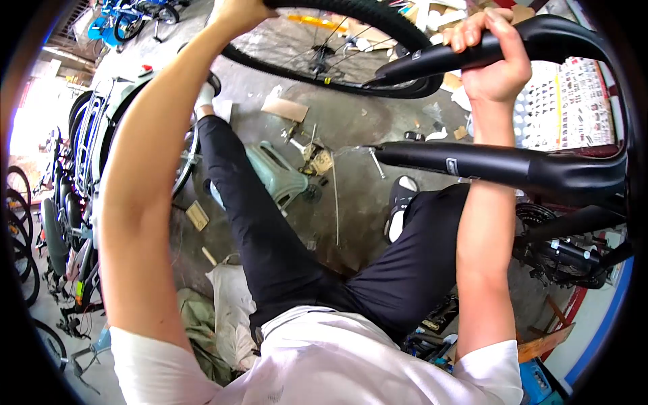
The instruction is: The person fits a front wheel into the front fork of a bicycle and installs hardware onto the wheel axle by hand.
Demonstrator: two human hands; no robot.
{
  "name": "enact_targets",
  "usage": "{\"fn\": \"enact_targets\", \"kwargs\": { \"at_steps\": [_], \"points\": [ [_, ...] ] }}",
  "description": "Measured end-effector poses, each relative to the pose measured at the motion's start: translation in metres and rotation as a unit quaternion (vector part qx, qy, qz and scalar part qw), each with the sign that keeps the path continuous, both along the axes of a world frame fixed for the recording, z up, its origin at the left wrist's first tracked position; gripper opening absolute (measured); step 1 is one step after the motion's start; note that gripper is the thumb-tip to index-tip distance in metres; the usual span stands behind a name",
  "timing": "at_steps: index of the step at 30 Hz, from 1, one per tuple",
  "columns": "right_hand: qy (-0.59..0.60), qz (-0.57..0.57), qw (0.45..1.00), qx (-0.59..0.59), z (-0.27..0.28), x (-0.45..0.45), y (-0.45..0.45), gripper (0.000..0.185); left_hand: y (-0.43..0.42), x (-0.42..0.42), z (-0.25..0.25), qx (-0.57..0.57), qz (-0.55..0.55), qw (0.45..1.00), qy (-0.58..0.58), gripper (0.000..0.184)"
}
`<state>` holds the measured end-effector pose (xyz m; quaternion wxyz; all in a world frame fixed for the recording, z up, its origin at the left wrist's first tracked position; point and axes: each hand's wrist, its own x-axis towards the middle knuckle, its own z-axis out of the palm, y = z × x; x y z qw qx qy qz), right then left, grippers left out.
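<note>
My left hand [239, 15] is at the top edge, on the black tyre of a bicycle wheel [324, 84]; its fingers are partly cut off by the frame. The wheel is tilted, with its dark hub and spokes facing me. My right hand [498, 61] has its fingers wrapped round the upper leg of a black bicycle fork [560, 34]. The fork's other leg [466, 162] runs across above my right forearm. Both leg tips point left, and the upper one overlaps the wheel near its rim.
Parked bicycles [81, 148] crowd the left side. On the floor lie a pale green plastic stool [270, 172], cardboard pieces [285, 109], a wrench [376, 163] and scraps. A printed box [574, 101] stands at right, above a crankset [536, 216]. Tools lie beside my right leg.
</note>
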<state>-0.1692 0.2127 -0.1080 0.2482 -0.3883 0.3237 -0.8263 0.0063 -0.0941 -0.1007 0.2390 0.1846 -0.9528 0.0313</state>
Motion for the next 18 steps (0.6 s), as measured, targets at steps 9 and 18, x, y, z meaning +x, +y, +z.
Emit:
{"fn": "enact_targets", "kwargs": {
  "at_steps": [9,18],
  "points": [
    [0.01,0.024,0.999,-0.047,0.011,0.012,0.007,0.01,-0.018,0.017,0.069,0.08,-0.084,0.989,-0.092,0.058],
    [0.008,0.002,1.0,0.005,0.006,0.025,0.008,0.009,-0.032,0.026,0.012,-0.027,-0.081,0.996,-0.012,0.056]
  ]
}}
